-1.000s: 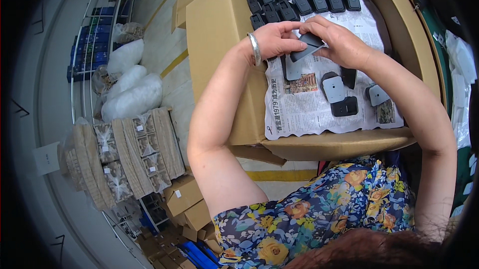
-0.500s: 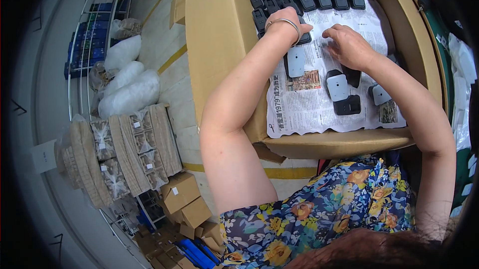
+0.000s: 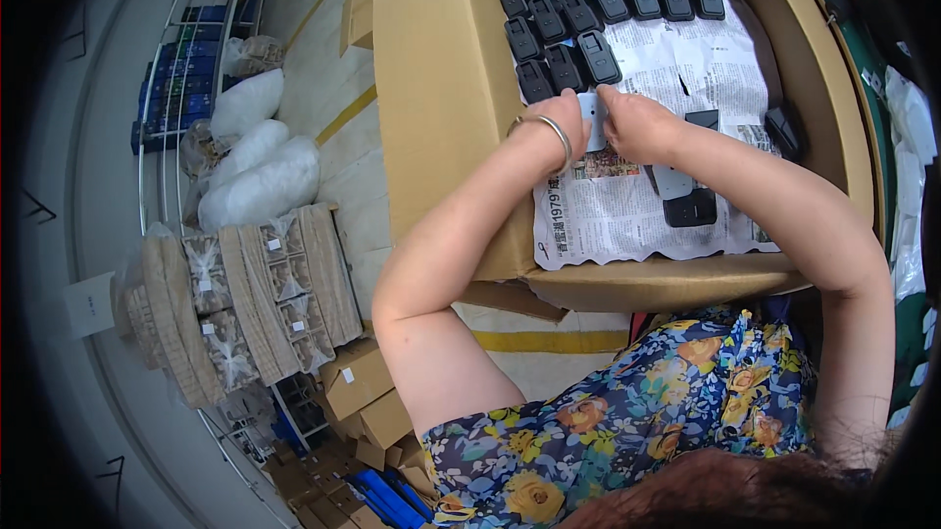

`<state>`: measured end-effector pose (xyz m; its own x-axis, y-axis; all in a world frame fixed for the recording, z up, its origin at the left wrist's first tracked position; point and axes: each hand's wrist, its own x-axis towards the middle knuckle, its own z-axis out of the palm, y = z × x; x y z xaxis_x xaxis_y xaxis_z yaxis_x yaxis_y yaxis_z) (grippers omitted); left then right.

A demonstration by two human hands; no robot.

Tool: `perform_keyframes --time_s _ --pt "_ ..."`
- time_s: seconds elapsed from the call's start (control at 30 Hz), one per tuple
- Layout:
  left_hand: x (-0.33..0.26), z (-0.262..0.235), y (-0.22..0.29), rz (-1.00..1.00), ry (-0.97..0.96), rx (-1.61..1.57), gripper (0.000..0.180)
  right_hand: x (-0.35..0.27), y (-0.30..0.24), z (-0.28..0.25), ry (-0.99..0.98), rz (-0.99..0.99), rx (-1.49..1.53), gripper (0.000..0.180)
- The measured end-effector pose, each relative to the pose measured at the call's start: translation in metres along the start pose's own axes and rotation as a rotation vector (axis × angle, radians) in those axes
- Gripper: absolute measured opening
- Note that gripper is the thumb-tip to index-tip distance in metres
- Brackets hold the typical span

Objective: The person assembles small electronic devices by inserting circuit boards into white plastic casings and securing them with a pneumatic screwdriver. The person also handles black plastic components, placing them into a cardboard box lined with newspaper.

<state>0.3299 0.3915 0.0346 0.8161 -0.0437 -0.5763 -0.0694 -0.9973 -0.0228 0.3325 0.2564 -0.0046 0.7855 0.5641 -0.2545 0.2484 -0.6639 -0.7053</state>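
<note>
Grey, flat plastic piece (image 3: 591, 117) sits pinched between my left hand (image 3: 545, 137) and right hand (image 3: 635, 123), both closed on it, long axis pointing away toward the black clip rows (image 3: 588, 9) just beyond.

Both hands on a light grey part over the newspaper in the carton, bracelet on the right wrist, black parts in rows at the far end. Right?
Not quite: the head view shows the bracelet on the left wrist, not the right. The rest holds: left hand and right hand meet on the light grey part over the newspaper in the carton, black parts in rows at the far end.
</note>
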Motion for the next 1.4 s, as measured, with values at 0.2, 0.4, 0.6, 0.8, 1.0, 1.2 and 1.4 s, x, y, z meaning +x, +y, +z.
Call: perform_keyframes --time_s 0.2,0.4,0.6,0.8,1.0,1.2,1.4 --pt "-0.015 0.022 -0.005 0.148 0.311 -0.332 0.048 0.001 -0.005 -0.006 -0.156 0.332 0.851 0.056" --pt "-0.011 0.031 -0.006 0.205 0.479 -0.507 0.053 -0.004 0.006 -0.009 -0.034 0.280 1.014 0.041" --pt "-0.006 0.022 0.001 0.335 0.473 -0.579 0.047 -0.009 0.022 -0.015 0.049 0.177 0.905 0.036" --pt "0.018 -0.020 0.031 0.226 0.490 -0.473 0.044 -0.024 0.049 -0.054 0.368 -0.004 0.642 0.034" --pt "0.067 -0.043 0.074 -0.003 0.323 -0.021 0.047 -0.064 0.068 -0.070 0.265 -0.006 0.145 0.022" --pt "0.079 -0.047 0.079 -0.049 0.230 0.221 0.056 -0.080 0.054 -0.051 0.207 -0.248 -0.245 0.033" --pt "0.035 -0.032 0.053 0.195 0.455 -0.010 0.041 -0.070 0.049 -0.009 0.089 -0.400 -0.577 0.034"
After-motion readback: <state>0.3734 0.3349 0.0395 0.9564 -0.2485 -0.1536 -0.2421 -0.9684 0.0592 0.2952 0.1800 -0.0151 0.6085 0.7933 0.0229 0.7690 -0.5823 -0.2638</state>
